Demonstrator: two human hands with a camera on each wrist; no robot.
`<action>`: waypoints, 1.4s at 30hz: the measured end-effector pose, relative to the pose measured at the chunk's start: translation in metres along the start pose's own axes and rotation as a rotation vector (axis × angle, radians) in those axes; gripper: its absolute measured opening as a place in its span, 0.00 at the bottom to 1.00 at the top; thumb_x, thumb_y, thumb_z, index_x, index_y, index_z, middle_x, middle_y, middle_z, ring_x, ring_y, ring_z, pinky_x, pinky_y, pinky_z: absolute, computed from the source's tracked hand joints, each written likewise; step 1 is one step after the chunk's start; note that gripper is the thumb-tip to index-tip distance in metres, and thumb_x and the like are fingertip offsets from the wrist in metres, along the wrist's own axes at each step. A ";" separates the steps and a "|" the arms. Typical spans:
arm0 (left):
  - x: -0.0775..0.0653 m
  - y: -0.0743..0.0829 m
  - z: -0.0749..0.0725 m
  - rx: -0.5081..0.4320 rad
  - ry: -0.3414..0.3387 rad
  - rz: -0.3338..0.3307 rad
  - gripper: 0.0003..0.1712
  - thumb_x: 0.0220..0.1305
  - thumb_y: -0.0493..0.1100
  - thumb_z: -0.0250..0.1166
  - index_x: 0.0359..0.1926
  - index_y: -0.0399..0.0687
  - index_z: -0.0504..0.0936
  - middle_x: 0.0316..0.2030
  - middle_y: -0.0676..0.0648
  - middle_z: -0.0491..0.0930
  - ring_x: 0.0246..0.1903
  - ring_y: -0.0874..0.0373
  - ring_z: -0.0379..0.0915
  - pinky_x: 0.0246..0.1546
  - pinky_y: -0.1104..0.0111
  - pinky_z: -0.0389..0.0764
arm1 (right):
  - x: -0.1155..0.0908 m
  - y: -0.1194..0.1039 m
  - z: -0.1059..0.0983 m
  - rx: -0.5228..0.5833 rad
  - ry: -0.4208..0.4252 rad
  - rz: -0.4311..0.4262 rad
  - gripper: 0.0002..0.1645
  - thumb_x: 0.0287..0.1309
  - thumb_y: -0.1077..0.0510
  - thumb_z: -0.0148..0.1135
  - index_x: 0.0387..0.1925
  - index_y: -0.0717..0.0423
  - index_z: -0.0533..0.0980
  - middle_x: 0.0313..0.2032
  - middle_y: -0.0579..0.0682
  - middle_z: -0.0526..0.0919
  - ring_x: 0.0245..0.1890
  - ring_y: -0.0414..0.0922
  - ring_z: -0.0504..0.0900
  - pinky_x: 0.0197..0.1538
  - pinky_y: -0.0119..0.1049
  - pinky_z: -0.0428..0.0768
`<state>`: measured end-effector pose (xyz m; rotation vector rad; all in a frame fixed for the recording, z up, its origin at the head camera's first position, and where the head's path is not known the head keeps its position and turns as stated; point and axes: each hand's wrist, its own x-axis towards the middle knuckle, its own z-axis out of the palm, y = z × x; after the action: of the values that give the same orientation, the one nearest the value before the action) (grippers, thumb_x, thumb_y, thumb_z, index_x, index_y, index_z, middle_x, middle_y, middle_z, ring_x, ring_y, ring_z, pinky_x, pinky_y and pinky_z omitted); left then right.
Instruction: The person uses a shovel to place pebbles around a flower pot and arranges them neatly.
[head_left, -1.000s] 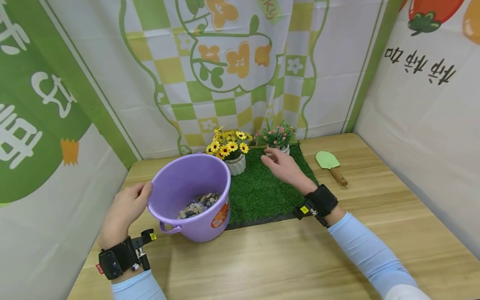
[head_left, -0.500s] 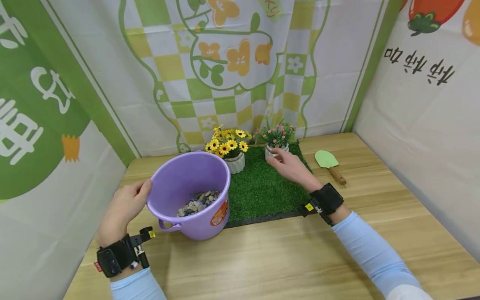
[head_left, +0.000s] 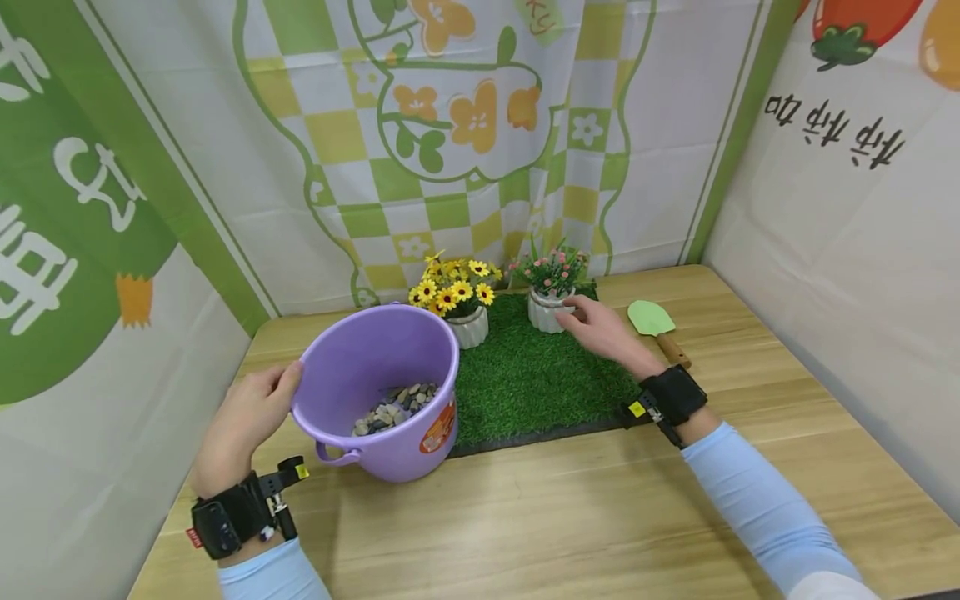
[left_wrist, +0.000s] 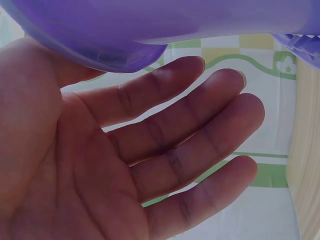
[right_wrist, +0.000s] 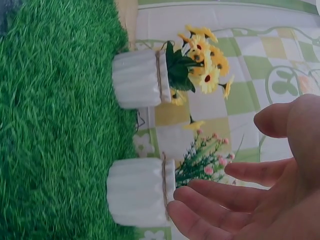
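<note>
In the head view a purple bucket stands on the table with several pebbles at its bottom. My left hand is at its left rim, thumb against the edge. From the left wrist, the fingers appear nearly straight and spread below the purple rim. My right hand hovers relaxed and empty beside a white pot of small pink flowers. Its fingertips overlap that pot's edge in the right wrist view. A second white pot holds yellow flowers.
A green artificial grass mat lies under the pots, partly behind the bucket. To its right lies a small trowel with a light green blade and wooden handle. Printed cloth walls enclose the wooden table at the back and sides.
My right hand has drifted right, from in front of the pink-flower pot to its right side, uncovering the pot. The left hand and the bucket have stayed in place.
</note>
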<state>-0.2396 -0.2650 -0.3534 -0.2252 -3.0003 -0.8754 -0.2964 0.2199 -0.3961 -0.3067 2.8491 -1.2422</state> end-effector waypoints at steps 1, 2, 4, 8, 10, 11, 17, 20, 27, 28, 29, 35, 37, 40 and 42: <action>0.000 0.000 0.000 0.001 0.000 0.001 0.36 0.76 0.63 0.35 0.55 0.40 0.79 0.39 0.42 0.84 0.41 0.48 0.74 0.36 0.64 0.69 | 0.000 0.000 -0.002 -0.014 0.003 0.015 0.38 0.71 0.36 0.44 0.71 0.56 0.60 0.61 0.62 0.74 0.59 0.57 0.74 0.59 0.51 0.72; 0.000 0.000 0.000 0.001 -0.001 0.004 0.36 0.76 0.62 0.35 0.55 0.40 0.79 0.39 0.42 0.84 0.41 0.48 0.74 0.36 0.63 0.69 | -0.001 0.000 -0.003 -0.029 0.005 0.025 0.38 0.72 0.38 0.45 0.71 0.57 0.60 0.60 0.63 0.74 0.58 0.58 0.75 0.57 0.51 0.72; 0.000 0.000 0.000 0.002 -0.006 0.009 0.36 0.76 0.62 0.35 0.54 0.40 0.79 0.39 0.42 0.84 0.42 0.47 0.75 0.37 0.61 0.71 | -0.003 0.000 -0.007 -0.060 0.003 0.052 0.36 0.73 0.40 0.45 0.71 0.57 0.59 0.60 0.63 0.75 0.57 0.58 0.76 0.56 0.51 0.73; 0.002 0.000 0.001 0.004 -0.017 0.016 0.36 0.77 0.60 0.34 0.54 0.38 0.79 0.40 0.40 0.84 0.46 0.44 0.76 0.42 0.54 0.74 | -0.006 0.003 -0.015 -0.116 0.005 0.063 0.35 0.74 0.42 0.44 0.71 0.59 0.60 0.59 0.65 0.75 0.56 0.59 0.77 0.56 0.52 0.74; 0.002 -0.001 0.001 0.008 -0.022 0.015 0.37 0.77 0.60 0.34 0.54 0.38 0.79 0.41 0.40 0.84 0.47 0.43 0.77 0.43 0.51 0.74 | -0.007 0.005 -0.018 -0.123 0.006 0.071 0.34 0.74 0.42 0.43 0.71 0.58 0.60 0.60 0.65 0.75 0.57 0.60 0.76 0.57 0.53 0.74; 0.002 -0.001 0.001 0.008 -0.025 0.013 0.37 0.77 0.61 0.33 0.54 0.38 0.79 0.41 0.40 0.84 0.47 0.43 0.77 0.44 0.50 0.74 | -0.008 0.006 -0.020 -0.122 0.005 0.075 0.34 0.74 0.42 0.43 0.71 0.58 0.59 0.60 0.66 0.74 0.58 0.60 0.75 0.57 0.53 0.73; 0.000 -0.004 0.000 0.016 -0.043 -0.006 0.38 0.76 0.62 0.32 0.56 0.38 0.78 0.42 0.39 0.84 0.50 0.40 0.76 0.46 0.47 0.74 | -0.013 0.016 -0.024 -0.118 -0.001 0.087 0.34 0.74 0.43 0.43 0.71 0.59 0.58 0.63 0.68 0.71 0.61 0.63 0.72 0.58 0.55 0.72; -0.002 -0.004 0.000 0.009 -0.061 -0.022 0.39 0.76 0.63 0.31 0.55 0.39 0.78 0.44 0.38 0.84 0.52 0.38 0.76 0.47 0.44 0.73 | -0.015 0.025 -0.026 -0.127 0.015 0.074 0.34 0.74 0.43 0.43 0.71 0.61 0.59 0.62 0.69 0.71 0.60 0.63 0.73 0.57 0.55 0.73; -0.003 -0.002 0.000 -0.021 -0.078 -0.042 0.41 0.75 0.66 0.31 0.55 0.42 0.78 0.48 0.38 0.84 0.54 0.37 0.76 0.49 0.41 0.73 | -0.023 0.045 -0.039 -0.126 0.103 0.070 0.33 0.73 0.47 0.44 0.68 0.66 0.63 0.58 0.71 0.74 0.55 0.64 0.75 0.52 0.55 0.75; -0.003 -0.002 0.000 -0.021 -0.075 -0.042 0.40 0.75 0.66 0.31 0.55 0.42 0.79 0.47 0.38 0.84 0.54 0.37 0.76 0.49 0.41 0.73 | -0.023 0.047 -0.041 -0.127 0.108 0.076 0.33 0.73 0.47 0.44 0.68 0.65 0.63 0.58 0.71 0.74 0.55 0.64 0.75 0.52 0.55 0.75; -0.003 -0.001 0.000 -0.020 -0.073 -0.039 0.40 0.75 0.66 0.31 0.54 0.41 0.79 0.47 0.38 0.84 0.53 0.37 0.76 0.49 0.41 0.73 | -0.024 0.050 -0.042 -0.128 0.106 0.079 0.33 0.74 0.47 0.44 0.68 0.66 0.62 0.58 0.72 0.73 0.55 0.65 0.75 0.51 0.55 0.74; -0.003 0.000 -0.002 -0.022 -0.077 -0.039 0.41 0.75 0.66 0.31 0.53 0.42 0.80 0.48 0.38 0.84 0.54 0.37 0.76 0.50 0.40 0.72 | -0.031 0.064 -0.052 -0.104 0.097 0.118 0.34 0.74 0.46 0.42 0.69 0.67 0.59 0.60 0.73 0.70 0.58 0.66 0.72 0.52 0.56 0.73; -0.003 0.000 -0.002 -0.027 -0.076 -0.031 0.41 0.75 0.66 0.31 0.52 0.42 0.80 0.47 0.38 0.84 0.53 0.38 0.77 0.50 0.40 0.72 | -0.032 0.066 -0.056 -0.106 0.101 0.131 0.35 0.74 0.45 0.41 0.69 0.67 0.59 0.61 0.73 0.69 0.58 0.66 0.72 0.53 0.56 0.73; -0.001 -0.002 -0.001 -0.029 -0.069 -0.020 0.40 0.75 0.65 0.31 0.51 0.42 0.80 0.45 0.39 0.84 0.52 0.39 0.77 0.50 0.41 0.73 | -0.032 0.067 -0.059 -0.127 0.099 0.151 0.35 0.74 0.44 0.40 0.69 0.67 0.58 0.62 0.73 0.68 0.59 0.67 0.71 0.55 0.57 0.72; -0.001 -0.003 0.000 -0.034 -0.070 -0.016 0.40 0.75 0.65 0.31 0.51 0.41 0.80 0.45 0.39 0.85 0.52 0.39 0.77 0.50 0.41 0.73 | -0.032 0.069 -0.062 -0.148 0.094 0.167 0.37 0.74 0.43 0.39 0.70 0.67 0.57 0.61 0.73 0.68 0.57 0.65 0.73 0.52 0.54 0.74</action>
<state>-0.2392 -0.2677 -0.3546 -0.2369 -3.0570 -0.9408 -0.2832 0.3166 -0.4063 -0.0120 2.9786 -1.0462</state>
